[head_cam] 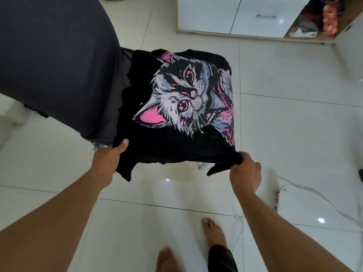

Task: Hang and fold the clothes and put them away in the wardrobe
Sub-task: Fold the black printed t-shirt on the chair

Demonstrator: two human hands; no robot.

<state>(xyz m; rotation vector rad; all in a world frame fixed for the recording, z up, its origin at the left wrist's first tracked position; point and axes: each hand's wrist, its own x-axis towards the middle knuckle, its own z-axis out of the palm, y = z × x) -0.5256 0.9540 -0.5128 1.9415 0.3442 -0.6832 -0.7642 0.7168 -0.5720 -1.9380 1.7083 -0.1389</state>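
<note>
A black T-shirt (167, 142) with a grey and pink cat print lies spread over a seat, print side up. My left hand (109, 157) grips its near left edge, thumb on top of the cloth. My right hand (244, 169) grips the near right corner, fingers curled round bunched fabric. Both arms reach forward from the bottom of the view. The wardrobe (235, 14) stands at the top, with white doors and an open section on its right.
A dark grey cloth (59, 55) drapes over the chair back at the left. A power strip (277, 199) and white cables lie on the tiled floor at the right. My bare feet (213, 232) stand on the tiles below.
</note>
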